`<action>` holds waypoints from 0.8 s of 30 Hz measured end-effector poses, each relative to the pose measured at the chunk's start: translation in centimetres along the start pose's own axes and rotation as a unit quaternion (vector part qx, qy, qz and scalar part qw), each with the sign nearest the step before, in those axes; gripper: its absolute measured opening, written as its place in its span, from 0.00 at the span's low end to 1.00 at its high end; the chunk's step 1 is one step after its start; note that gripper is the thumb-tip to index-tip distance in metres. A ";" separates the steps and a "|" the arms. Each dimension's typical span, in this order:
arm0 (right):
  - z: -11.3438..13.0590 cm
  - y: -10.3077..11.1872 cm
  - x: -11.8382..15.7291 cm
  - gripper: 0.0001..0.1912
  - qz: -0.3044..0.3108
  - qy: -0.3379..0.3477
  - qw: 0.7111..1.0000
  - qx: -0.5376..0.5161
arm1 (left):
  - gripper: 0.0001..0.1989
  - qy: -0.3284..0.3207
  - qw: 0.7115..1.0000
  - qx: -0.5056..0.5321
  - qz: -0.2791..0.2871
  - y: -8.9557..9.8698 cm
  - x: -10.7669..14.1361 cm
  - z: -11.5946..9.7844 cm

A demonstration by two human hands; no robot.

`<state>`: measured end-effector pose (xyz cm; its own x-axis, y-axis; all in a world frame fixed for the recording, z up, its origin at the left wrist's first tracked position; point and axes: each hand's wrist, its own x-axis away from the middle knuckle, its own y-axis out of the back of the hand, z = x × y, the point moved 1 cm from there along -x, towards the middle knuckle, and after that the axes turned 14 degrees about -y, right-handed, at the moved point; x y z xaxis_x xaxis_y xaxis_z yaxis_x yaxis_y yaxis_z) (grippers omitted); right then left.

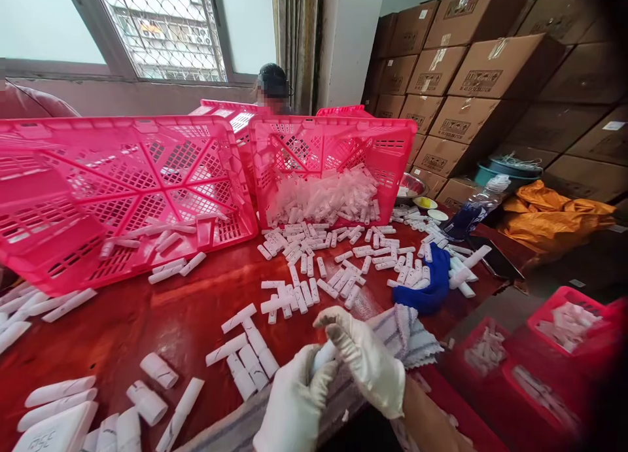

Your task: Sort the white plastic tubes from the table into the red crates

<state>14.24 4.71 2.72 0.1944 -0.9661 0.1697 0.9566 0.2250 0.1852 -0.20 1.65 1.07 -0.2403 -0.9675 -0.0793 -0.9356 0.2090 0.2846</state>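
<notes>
Both my hands wear white gloves and are close together over the table's near edge. My left hand is wrapped round a short white tube, whose upper end sticks out between thumb and fingers. Just above and to the right, my right hand has its fingers curled in beside that tube's end; what its fingertips hold, if anything, is hidden. Short white tubes with thin dark lines lie left of my hands. Many similar tubes are spread beyond them. Under my hands runs a striped cloth.
Two pink baskets lie tipped on the red table, one holding a heap of tubes. On the right are a blue cloth, a bottle and a phone. Pink bins stand lower right. A person sits behind.
</notes>
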 end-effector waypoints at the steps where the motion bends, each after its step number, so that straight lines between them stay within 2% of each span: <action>1: -0.3 -0.1 0.1 0.21 -0.013 0.011 1.000 -0.026 | 0.19 0.013 0.999 0.031 0.004 -0.2 -0.1 0.0; 4: -1.5 0.1 0.3 0.22 -0.080 0.013 0.992 -0.094 | 0.23 0.044 0.995 0.092 0.018 -0.3 -0.1 0.6; 6: -2.0 0.3 0.3 0.21 -0.099 0.004 0.989 -0.106 | 0.24 0.043 0.994 0.093 0.033 -0.1 -0.1 1.1; 9: -2.1 0.3 0.3 0.20 -0.083 -0.020 0.991 -0.107 | 0.24 0.030 0.996 0.069 0.042 0.0 0.1 1.2; 13: -1.1 0.1 0.0 0.21 -0.064 -0.061 0.990 -0.111 | 0.26 0.071 0.987 0.130 0.055 -0.5 0.1 0.5; 16: -0.4 -0.2 0.1 0.23 -0.079 -0.078 0.988 -0.108 | 0.24 0.034 0.999 0.026 0.027 -0.9 0.0 0.0; 19: -0.3 -0.7 0.5 0.22 -0.071 -0.063 0.991 -0.089 | 0.21 0.002 0.997 -0.077 -0.001 -1.5 0.1 0.1; 22: -0.8 -1.0 0.8 0.20 -0.069 -0.011 0.997 -0.039 | 0.20 0.017 0.998 -0.058 -0.012 -2.3 0.1 0.5; 24: -1.2 -0.7 1.0 0.19 -0.077 0.004 0.997 -0.028 | 0.21 0.019 1.000 0.000 -0.015 -2.6 0.0 0.6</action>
<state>13.98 3.47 1.63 0.0462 -0.9898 0.1350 0.9857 0.0671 0.1546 2.08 1.19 -0.21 -0.2025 -0.9780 -0.0505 -0.9423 0.1805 0.2820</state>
